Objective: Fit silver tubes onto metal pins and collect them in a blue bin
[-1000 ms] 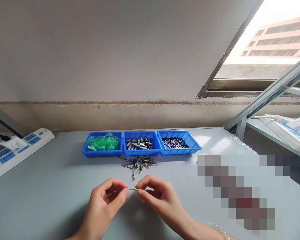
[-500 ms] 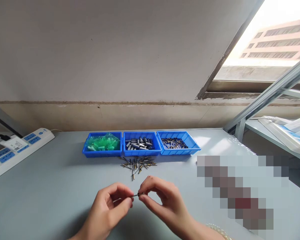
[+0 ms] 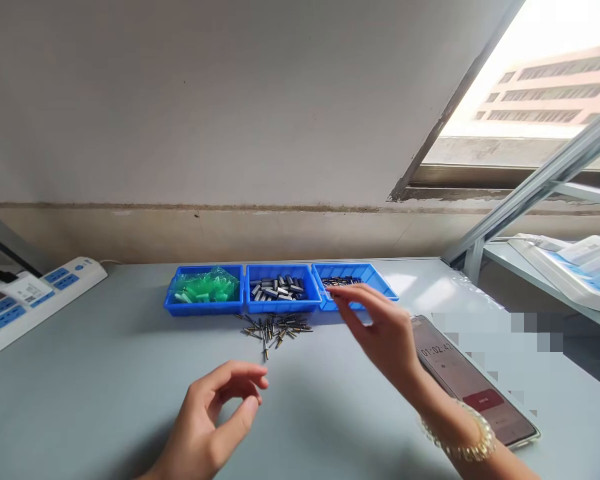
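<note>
My left hand (image 3: pixel 217 417) hovers above the table, fingers curved, with a gap between thumb and forefinger and nothing visible in it. My right hand (image 3: pixel 380 323) reaches forward to the near side of the right blue bin (image 3: pixel 380 280). Its thumb and forefinger are pinched together; whatever they hold is too small to make out. Thin dark metal pins (image 3: pixel 337 281) lie in that bin, partly covered by the hand. Between the hands and the bins is a loose pile of slim metal pins with brass-coloured parts (image 3: pixel 275 328).
The middle blue bin (image 3: pixel 316 303) holds short dark and silver cylinders (image 3: pixel 280 288). In the left blue bin (image 3: pixel 205 309) is a clear bag of green pieces (image 3: pixel 207 287). A phone (image 3: pixel 475 387) lies under my right forearm. Power strips (image 3: pixel 45 300) stand at left and right.
My right hand has left my left hand and moved forward and right to the right bin. The thin pin that was between both hands no longer shows there; my left fingers have parted.
</note>
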Demonstrator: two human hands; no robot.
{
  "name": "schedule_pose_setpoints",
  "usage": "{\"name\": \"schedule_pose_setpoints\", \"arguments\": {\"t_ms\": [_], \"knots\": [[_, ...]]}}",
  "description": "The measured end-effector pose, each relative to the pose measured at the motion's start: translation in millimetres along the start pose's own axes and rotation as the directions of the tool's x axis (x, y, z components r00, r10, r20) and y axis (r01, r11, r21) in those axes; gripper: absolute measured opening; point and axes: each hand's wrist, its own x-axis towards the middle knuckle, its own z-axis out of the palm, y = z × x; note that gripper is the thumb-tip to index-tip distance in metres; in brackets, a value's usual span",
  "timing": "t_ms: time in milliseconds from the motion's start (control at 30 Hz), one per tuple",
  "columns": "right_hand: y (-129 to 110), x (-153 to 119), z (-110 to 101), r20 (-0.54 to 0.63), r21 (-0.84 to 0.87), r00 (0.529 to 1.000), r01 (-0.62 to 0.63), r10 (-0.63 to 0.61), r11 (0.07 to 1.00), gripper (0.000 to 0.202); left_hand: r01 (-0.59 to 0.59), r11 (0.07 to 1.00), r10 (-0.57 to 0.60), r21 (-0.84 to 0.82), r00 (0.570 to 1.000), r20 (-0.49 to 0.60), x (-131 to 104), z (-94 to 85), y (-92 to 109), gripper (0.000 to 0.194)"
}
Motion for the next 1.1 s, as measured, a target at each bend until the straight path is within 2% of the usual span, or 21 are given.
{"name": "schedule_pose_setpoints", "arguments": {"t_ms": [67,133,233,367,500,667,867,1100], "knots": [[17,7,-7,-0.033,-0.135,0.999,-0.005,0.001,0.991,0.025,0.004,1.000,-0.004,0.017,1.000,-0.005,1,-0.4,1,0.016],[25,7,-9,-0.018,-0.224,1.000,0.005,-0.009,0.975,0.030,0.008,0.999,-0.008,0.036,1.000,-0.010,1,-0.2,1,0.015],[19,-4,-3,0.096,-0.228,0.995,0.041,-0.019,0.973,0.024,0.007,0.998,-0.006,0.064,1.000,-0.010,3,-0.4,1,0.012],[8,-21,13,0.303,-0.195,0.953,0.065,-0.003,0.979,0.020,-0.014,0.994,0.014,0.111,1.000,-0.007,6,-4.1,-3,0.011],[12,-30,26,0.383,-0.231,0.922,0.040,0.053,0.972,0.015,-0.025,0.988,0.022,0.153,1.000,0.023,8,-7.6,-6,0.011],[14,-32,33,0.410,-0.236,0.909,0.027,0.075,0.971,0.017,0.000,0.992,0.006,0.123,0.999,-0.047,6,-3.7,-2,0.010],[14,-34,38,0.385,-0.223,0.920,0.016,0.073,0.975,0.022,0.013,0.993,-0.005,0.118,0.998,-0.066,7,-0.8,1,0.008],[9,-30,34,0.311,-0.084,0.946,-0.064,0.087,0.994,0.017,0.002,0.990,0.005,0.140,0.999,-0.051,11,-7.7,-9,0.010]]}}
